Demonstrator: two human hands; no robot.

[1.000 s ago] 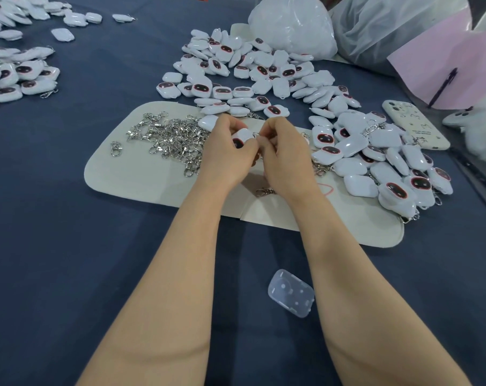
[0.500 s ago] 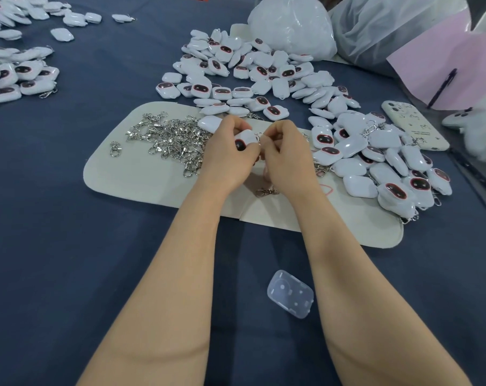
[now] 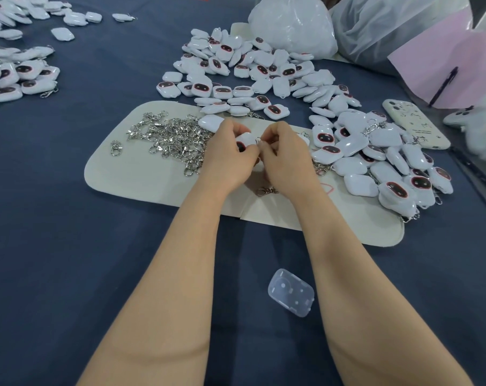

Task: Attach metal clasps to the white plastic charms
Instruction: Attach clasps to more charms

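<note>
My left hand (image 3: pixel 227 157) grips a white plastic charm (image 3: pixel 246 140) with a dark oval face, held above the cream mat (image 3: pixel 141 174). My right hand (image 3: pixel 285 154) pinches a small metal clasp ring (image 3: pixel 259 140) right at the charm's edge; most of the clasp is hidden by the fingers. A heap of silver clasps (image 3: pixel 172 137) lies on the mat to the left of my hands. One loose clasp (image 3: pixel 266 190) lies on the mat just under my wrists. A big pile of charms (image 3: pixel 253 73) spreads beyond the mat, and another pile (image 3: pixel 375 160) sits at the right.
A clear plastic case (image 3: pixel 291 292) lies on the blue cloth between my forearms. A phone (image 3: pixel 415 123) rests at the right, with pink paper (image 3: pixel 459 68) and plastic bags (image 3: pixel 294 26) behind. More charms (image 3: pixel 16 76) lie at the far left.
Both hands stayed in place over the mat. The charm in my left hand turned slightly, and the fingers of my right hand shifted at its edge.
</note>
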